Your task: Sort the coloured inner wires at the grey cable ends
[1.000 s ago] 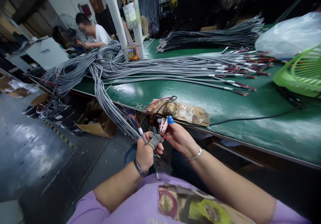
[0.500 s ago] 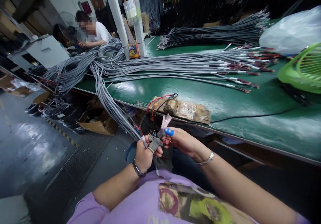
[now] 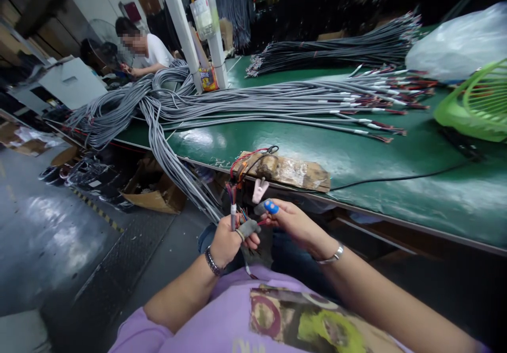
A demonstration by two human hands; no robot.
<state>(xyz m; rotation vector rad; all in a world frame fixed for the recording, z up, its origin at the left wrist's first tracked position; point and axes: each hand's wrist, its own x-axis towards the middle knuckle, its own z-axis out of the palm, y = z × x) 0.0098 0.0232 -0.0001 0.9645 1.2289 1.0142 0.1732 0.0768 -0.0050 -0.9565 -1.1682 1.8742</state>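
Evidently, left fingers (image 3: 252,241) grip a grey cable (image 3: 233,221); right fingers (image 3: 260,208) pinch red wire (image 3: 263,221), its end hidden.

We see red wires (image 3: 263,221) beside a grey handheld cable (image 3: 233,223) banded in white, with grey and blue finger covers (image 3: 271,206) close by. The clip (image 3: 260,190) is pale pink, the board (image 3: 319,177) brown. Our shirt (image 3: 190,316) is lavender, its print (image 3: 317,326) mixing maroon, tan and yellow-green. Across the green table (image 3: 356,158) we find grey cables (image 3: 245,105), a black bundle (image 3: 328,53) and a lime-green slatted piece (image 3: 455,113); yellow-and-black stripes (image 3: 97,210) mark the grey floor (image 3: 51,242).
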